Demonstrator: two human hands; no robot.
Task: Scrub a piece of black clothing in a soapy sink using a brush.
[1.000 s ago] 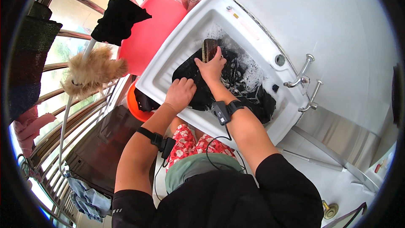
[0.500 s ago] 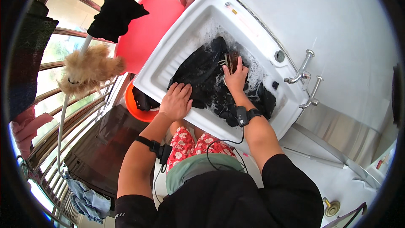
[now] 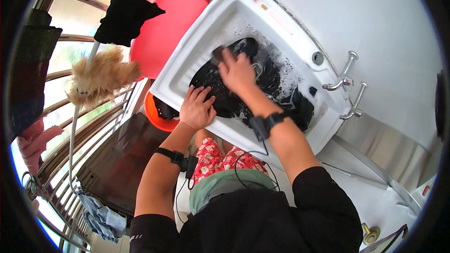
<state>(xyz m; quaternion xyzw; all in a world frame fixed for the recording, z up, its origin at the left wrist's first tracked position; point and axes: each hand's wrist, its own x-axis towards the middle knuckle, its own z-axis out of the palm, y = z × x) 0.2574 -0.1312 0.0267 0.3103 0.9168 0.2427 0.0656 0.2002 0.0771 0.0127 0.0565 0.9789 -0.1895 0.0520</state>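
Note:
A soaked black garment [image 3: 220, 96] lies bunched in the white sink [image 3: 176, 58], with suds around it. My right hand [image 3: 239, 74] is closed around a dark brown scrubbing brush [image 3: 218, 54], which is over the garment's upper left part; both are smeared by motion. At the sink's near left edge, my left hand [image 3: 197, 107] lies flat with fingers spread, pressing on the garment's edge. The brush's bristles are hidden at this moment.
Two metal taps [image 3: 344, 82] stick out from the wall right of the sink. A pink basin [image 3: 164, 33] and an orange basin [image 3: 157, 115] holding dark cloth stand to its left. A black cloth [image 3: 125, 17] and a furry tan item [image 3: 101, 75] hang on a pole.
My right hand has swept the brush leftward across the garment, from the suds at its middle to its upper left part. My left hand stays in nearly the same place.

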